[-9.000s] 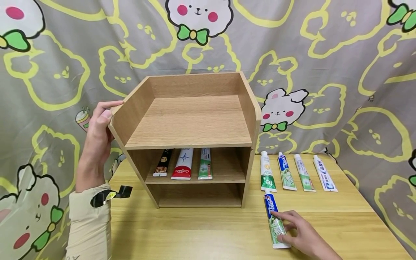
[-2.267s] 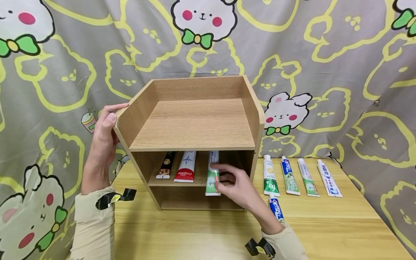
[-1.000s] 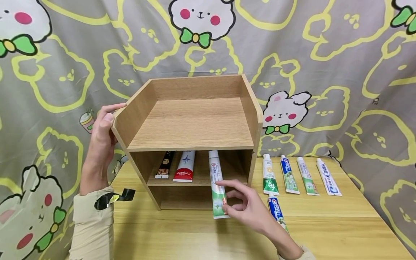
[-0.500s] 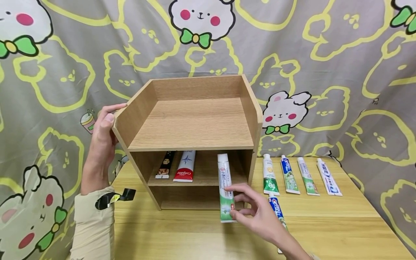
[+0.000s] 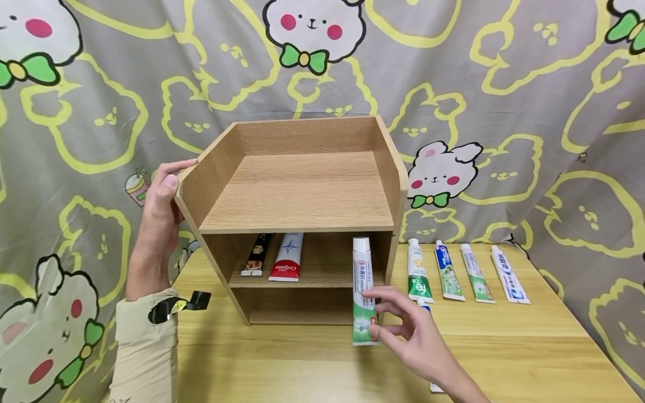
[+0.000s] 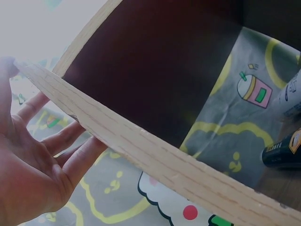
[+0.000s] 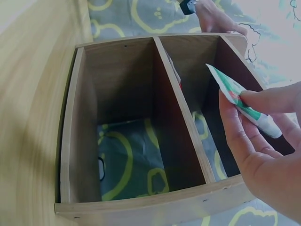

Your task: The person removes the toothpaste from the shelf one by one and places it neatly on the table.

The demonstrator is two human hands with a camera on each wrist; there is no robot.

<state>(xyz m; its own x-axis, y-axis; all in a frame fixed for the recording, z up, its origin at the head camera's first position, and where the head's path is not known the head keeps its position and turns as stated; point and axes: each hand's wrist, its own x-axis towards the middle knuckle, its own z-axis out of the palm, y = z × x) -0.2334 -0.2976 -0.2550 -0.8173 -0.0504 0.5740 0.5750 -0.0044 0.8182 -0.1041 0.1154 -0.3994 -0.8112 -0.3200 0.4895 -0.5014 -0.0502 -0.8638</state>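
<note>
Grey curtain (image 5: 504, 84) with yellow bear outlines and white bunny faces hangs behind everything. In front of it, a light wooden table (image 5: 529, 347). On the table stands a wooden shelf unit (image 5: 297, 196) with an open top tray, a middle shelf and a low bottom slot.

My left hand (image 5: 158, 196) grips the unit's upper left side panel, thumb on the front edge, fingers wrapped behind the board; the left wrist view shows the fingers (image 6: 61, 141) flat against the panel's outer face. Beige sleeve (image 5: 143, 347) on that arm, black clip at the cuff.

My right hand (image 5: 410, 330) pinches a white and green toothpaste tube (image 5: 363, 291) near its crimped bottom end, thumb and fingertips clamped on it. The tube stands nearly upright, cap up, in front of the right end of the middle shelf, with its lower end down by the table just in front of the unit. I can't tell whether it touches the table.

On the middle shelf, left part: a black tube (image 5: 254, 254) and a red and white tube (image 5: 287, 257) side by side.

On the table right of the unit, four tubes in a row (image 5: 466, 271), caps pointing away from me. One more blue tube (image 5: 428, 313) lies mostly hidden under my right hand.
</note>
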